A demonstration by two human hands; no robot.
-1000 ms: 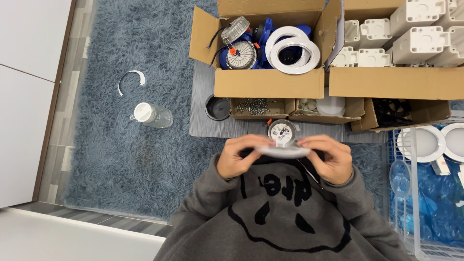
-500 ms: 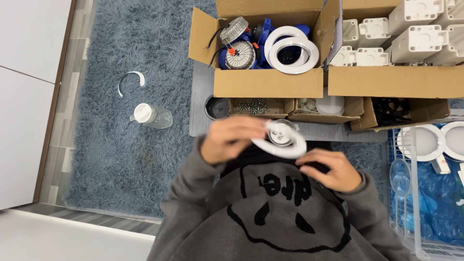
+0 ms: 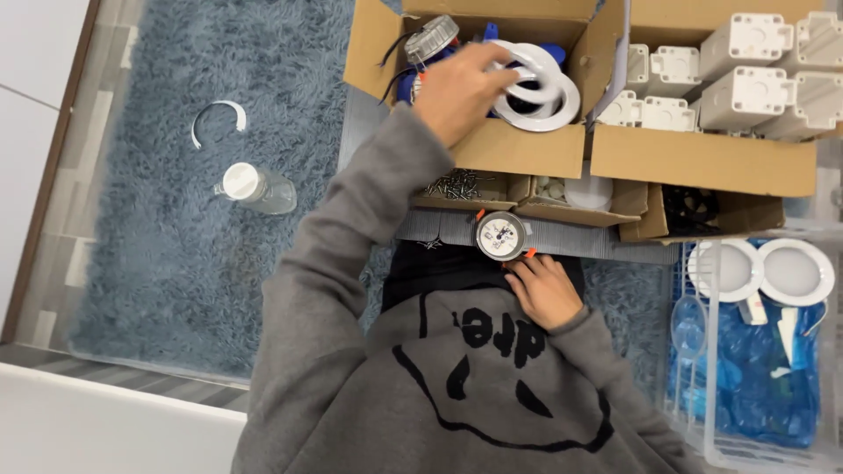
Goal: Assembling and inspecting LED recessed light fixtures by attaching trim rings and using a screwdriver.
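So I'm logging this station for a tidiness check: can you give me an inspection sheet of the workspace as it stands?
Surface: blue shag rug with a grey ribbed mat in front of the boxes.
Job's things: white rings in an open cardboard box; round dial unit on the mat.
Clutter: clear bottle, curved white strip, tray of screws.
Fingers: left hand reaches into the box onto the rings; right hand rests beside the dial unit, holding nothing.
Cables: dark wires at the box's edge.
Surroundings: box of white housings; clear bin with round white lamps.
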